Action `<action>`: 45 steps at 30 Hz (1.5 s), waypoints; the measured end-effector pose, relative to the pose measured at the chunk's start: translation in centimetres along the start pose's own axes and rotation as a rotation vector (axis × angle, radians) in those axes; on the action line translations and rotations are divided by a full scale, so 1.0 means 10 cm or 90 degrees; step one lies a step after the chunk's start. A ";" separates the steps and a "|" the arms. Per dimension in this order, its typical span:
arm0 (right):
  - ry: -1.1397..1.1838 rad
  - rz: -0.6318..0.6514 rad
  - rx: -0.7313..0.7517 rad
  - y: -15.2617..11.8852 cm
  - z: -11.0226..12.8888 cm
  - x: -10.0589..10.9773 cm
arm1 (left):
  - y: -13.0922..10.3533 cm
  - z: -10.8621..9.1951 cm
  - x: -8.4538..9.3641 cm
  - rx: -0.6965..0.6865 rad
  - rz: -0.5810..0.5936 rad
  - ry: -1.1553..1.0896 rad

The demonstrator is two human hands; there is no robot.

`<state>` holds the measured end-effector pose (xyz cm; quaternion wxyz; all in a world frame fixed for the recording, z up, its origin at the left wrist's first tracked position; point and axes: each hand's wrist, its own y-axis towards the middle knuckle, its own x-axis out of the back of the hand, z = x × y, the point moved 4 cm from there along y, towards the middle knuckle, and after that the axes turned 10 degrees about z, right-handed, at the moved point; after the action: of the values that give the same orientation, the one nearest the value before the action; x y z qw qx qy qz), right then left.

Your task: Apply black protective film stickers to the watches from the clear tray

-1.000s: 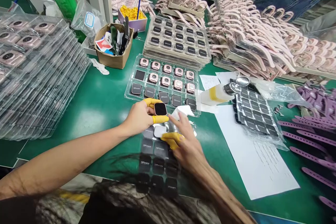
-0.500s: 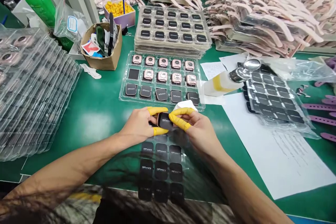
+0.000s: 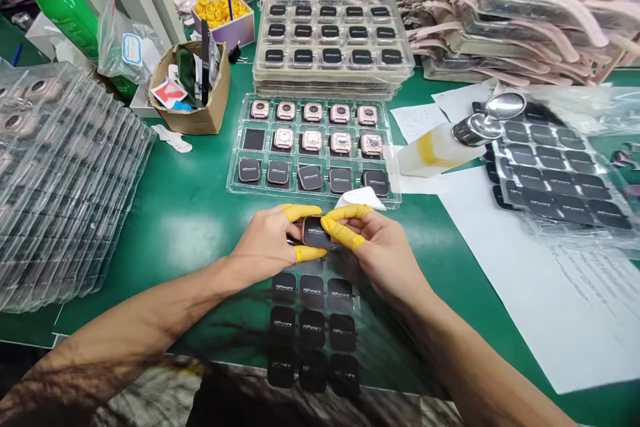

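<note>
Yellow finger cots cover several fingertips of both hands. Between thumb and fingers, my left hand [image 3: 263, 243] grips a smartwatch body [image 3: 315, 232] without a strap, its face covered by a black film printed "HiFuture". My right hand [image 3: 385, 243] is closed at the watch's right edge, thumb and forefinger pinched over the film's corner. Beneath the hands lies a clear sheet of black printed films [image 3: 312, 291]. Just beyond sits a clear plastic tray [image 3: 233, 170] with pink watch bodies [image 3: 313, 141] and film-covered watches [image 3: 278, 172]. A white cloth [image 3: 361, 199] touches its near edge.
Stacked trays stand left [image 3: 65, 213] and behind [image 3: 333, 83]. A cardboard box [image 3: 203, 121] of odds and ends is at back left. On the right are a pump bottle [image 3: 430, 150], more film sheets [image 3: 555, 180] and white paper [image 3: 505, 280]. Pink straps [image 3: 540, 10] pile up behind.
The view has shifted slightly. Both hands keep nearly the same hold on the watch, with its film still under the right fingers.
</note>
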<state>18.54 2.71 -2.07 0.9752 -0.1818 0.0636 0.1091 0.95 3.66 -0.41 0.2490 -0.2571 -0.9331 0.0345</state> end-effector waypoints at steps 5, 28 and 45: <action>0.005 -0.002 -0.003 -0.01 -0.03 0.00 | 0.00 0.00 0.00 -0.022 -0.006 0.011; -0.018 0.006 0.004 -0.01 -0.01 -0.05 | -0.03 0.01 0.02 0.021 0.021 -0.015; 0.010 -0.007 0.002 0.00 -0.01 -0.03 | -0.03 -0.02 0.02 0.046 0.008 -0.008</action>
<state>18.26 2.59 -2.13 0.9756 -0.1814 0.0702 0.1023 0.77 3.53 -0.05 0.2522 -0.2533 -0.9312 0.0714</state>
